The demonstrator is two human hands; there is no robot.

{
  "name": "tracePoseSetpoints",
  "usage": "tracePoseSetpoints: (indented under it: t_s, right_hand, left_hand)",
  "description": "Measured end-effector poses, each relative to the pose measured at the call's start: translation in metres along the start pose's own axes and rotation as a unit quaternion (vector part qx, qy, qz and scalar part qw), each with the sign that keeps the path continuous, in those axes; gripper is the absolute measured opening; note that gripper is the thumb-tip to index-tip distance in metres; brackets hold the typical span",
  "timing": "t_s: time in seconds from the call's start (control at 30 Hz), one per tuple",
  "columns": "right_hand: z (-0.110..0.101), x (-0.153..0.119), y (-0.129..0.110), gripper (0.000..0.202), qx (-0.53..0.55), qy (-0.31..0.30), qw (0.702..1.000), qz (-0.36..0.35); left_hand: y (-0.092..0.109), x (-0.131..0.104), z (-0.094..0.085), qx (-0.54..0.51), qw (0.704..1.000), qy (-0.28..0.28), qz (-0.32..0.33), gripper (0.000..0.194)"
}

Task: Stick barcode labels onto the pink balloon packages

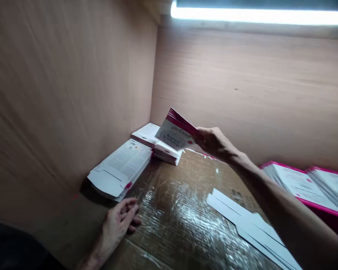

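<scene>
My right hand (214,144) grips a small bundle of flat white-and-pink printed cartons (174,131) by one end. The bundle is tilted and raised over the stacks in the far left corner. Below it lies a stack of flat cartons (167,152), beside another such stack (146,133). My left hand (122,219) is half curled above the near left part of the table, with fingers a little apart and nothing visible in it. Just beyond it sits a pile of larger flat white cartons (124,163) along the left wall.
Wooden panels stand at the left (73,75) and back (242,86). Flat white card pieces (248,221) lie on the film-covered brown table (180,195). Rows of pink-edged cartons (304,183) are at the right. A bright tube light (256,15) hangs above.
</scene>
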State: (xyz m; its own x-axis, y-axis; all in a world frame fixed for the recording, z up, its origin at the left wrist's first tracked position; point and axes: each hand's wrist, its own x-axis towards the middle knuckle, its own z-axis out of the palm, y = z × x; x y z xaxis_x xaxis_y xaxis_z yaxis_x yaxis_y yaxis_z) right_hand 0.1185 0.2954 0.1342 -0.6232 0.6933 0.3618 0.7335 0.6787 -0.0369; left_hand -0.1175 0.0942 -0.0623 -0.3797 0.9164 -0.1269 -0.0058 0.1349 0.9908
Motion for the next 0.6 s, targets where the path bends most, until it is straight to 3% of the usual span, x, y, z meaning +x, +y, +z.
tracePoseSetpoints:
  t_s: [0.07, 0.13, 0.2, 0.27, 0.33, 0.43, 0.5, 0.53, 0.6]
  right_hand:
    - [-0.025, -0.056, 0.011, 0.026, 0.110, -0.081, 0.990, -0.038]
    - [-0.040, -0.102, 0.012, 0.026, 0.174, -0.158, 0.970, -0.063]
    - [-0.046, -0.138, 0.010, 0.023, 0.199, -0.188, 0.959, -0.067]
    - [-0.043, -0.164, 0.010, 0.017, 0.245, -0.165, 0.955, -0.039]
    - [-0.030, -0.185, 0.015, 0.021, 0.341, -0.095, 0.935, 0.023]
    - [0.008, -0.211, 0.023, 0.072, 0.490, 0.044, 0.863, 0.113]
    - [0.040, -0.226, 0.019, 0.094, 0.542, 0.078, 0.824, 0.143]
    - [0.057, -0.233, 0.014, 0.094, 0.561, 0.078, 0.809, 0.156]
    - [0.084, -0.244, 0.000, 0.072, 0.587, 0.066, 0.785, 0.186]
  left_hand:
    - [0.019, -0.001, 0.019, 0.039, 0.993, 0.039, 0.105, 0.063]
    - [0.040, -0.006, 0.045, 0.092, 0.969, 0.035, 0.229, 0.078]
    - [0.059, -0.014, 0.073, 0.103, 0.954, -0.073, 0.274, 0.077]
    - [0.072, -0.023, 0.094, 0.063, 0.944, -0.203, 0.251, 0.055]
    - [0.079, -0.031, 0.104, 0.019, 0.939, -0.266, 0.218, 0.039]
    - [0.078, -0.038, 0.107, 0.014, 0.943, -0.264, 0.202, 0.036]
    - [0.067, -0.041, 0.109, 0.031, 0.945, -0.259, 0.197, 0.036]
    - [0.058, -0.043, 0.110, 0.043, 0.947, -0.252, 0.196, 0.036]
    - [0.036, -0.045, 0.113, 0.070, 0.952, -0.227, 0.194, 0.034]
